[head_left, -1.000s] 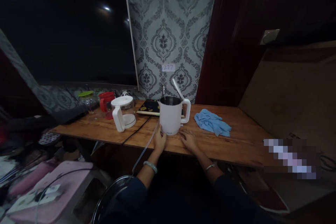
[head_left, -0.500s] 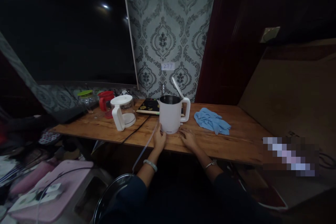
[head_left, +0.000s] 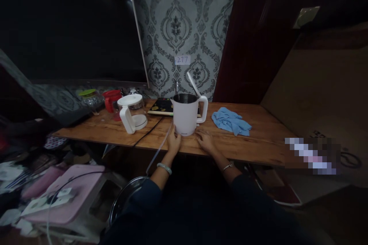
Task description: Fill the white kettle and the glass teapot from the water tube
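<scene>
A white electric kettle (head_left: 185,118) stands upright at the front middle of the wooden table, its lid (head_left: 193,83) raised and its handle to the right. The dark inside shows from above. At the kettle's lower left is my left hand (head_left: 174,141), fingers stretched out along the base and seemingly touching it, not wrapped round it. My right hand (head_left: 206,142) lies open on the table just right of the base, below the handle, with its fingers apart. A crumpled blue cloth (head_left: 231,121) rests to the right of the kettle.
Left on the table (head_left: 244,145) stand a glass jug with white lid and handle (head_left: 128,118), a red-lidded jug (head_left: 110,101) and a green-lidded jar (head_left: 87,93). A black panel (head_left: 159,108) lies behind the kettle. A pink stool (head_left: 77,187) is lower left.
The view has tilted down slightly, so everything sits higher in the picture. Both hands and the kettle keep their places relative to each other.
</scene>
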Available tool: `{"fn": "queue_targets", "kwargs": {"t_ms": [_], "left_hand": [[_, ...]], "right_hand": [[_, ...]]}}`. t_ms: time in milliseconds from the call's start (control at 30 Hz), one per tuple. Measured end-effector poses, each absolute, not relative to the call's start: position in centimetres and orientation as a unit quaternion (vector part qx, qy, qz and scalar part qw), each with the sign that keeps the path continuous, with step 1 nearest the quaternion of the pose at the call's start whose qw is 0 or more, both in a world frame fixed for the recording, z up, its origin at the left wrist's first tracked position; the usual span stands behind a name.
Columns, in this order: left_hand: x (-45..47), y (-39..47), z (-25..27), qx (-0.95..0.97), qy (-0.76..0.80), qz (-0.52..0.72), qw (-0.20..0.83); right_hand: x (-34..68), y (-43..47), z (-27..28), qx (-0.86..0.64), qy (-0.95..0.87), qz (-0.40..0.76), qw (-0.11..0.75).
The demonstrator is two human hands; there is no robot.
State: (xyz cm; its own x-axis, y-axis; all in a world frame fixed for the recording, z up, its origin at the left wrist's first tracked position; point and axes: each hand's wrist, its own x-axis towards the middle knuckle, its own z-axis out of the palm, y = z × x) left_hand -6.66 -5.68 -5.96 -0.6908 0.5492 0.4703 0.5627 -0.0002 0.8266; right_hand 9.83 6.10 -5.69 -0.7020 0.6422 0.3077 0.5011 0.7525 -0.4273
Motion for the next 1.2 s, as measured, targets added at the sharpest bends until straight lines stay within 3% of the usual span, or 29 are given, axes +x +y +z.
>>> {"fn": "queue_targets", "kwargs": {"t_ms": [1200], "left_hand": [[-6.70,-5.24,-6.18,-0.393,-0.716,-0.576,0.017]], "right_hand": [[10.15,6.14,-5.60,-0.308,-0.908,0.153,0.238]]}}
